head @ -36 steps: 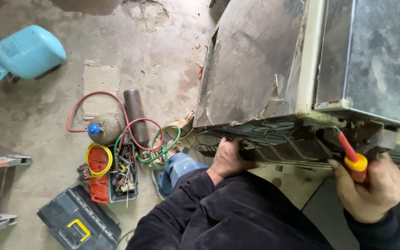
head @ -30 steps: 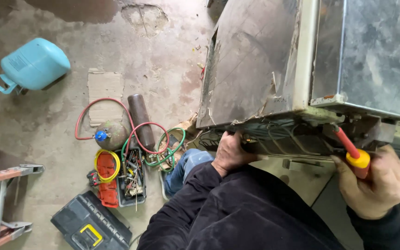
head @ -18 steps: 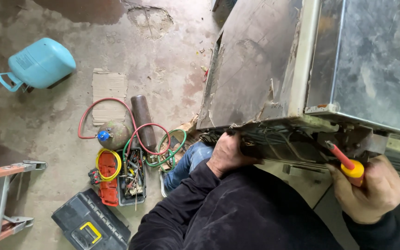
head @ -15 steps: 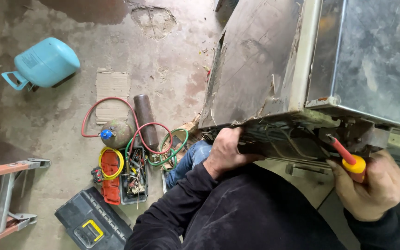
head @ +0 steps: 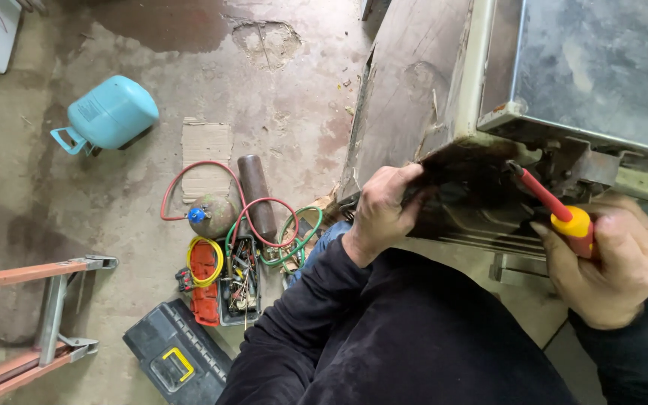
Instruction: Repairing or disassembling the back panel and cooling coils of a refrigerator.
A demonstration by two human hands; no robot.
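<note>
Far left on the concrete floor [head: 114, 225] lie a pale blue gas cylinder [head: 108, 115], an orange ladder [head: 31, 274], a black tool case [head: 176, 360] and an open tool tray [head: 238, 281] ringed by red, yellow and green hoses [head: 264, 232]; all are well apart from your hands.

Your left hand [head: 381, 206] is curled tight over the lower near edge of the old metal cabinet [head: 414, 97], fingers hooked under the rusty lip. That casing looks heavy and rigid, so treat it as something to brace against, not lift. Its bent sheet edge is probably sharp and flaky, so grip on the folded rim rather than the raw cut.

To the right, your right hand [head: 613, 262] is wrapped shut around the screwdriver [head: 556, 210] by its red-and-yellow handle. The shaft angles up and left, with the tip set in the dark recess under the cabinet's corner. The tool is light and stiff; the handle should hold firm in your palm.
</note>
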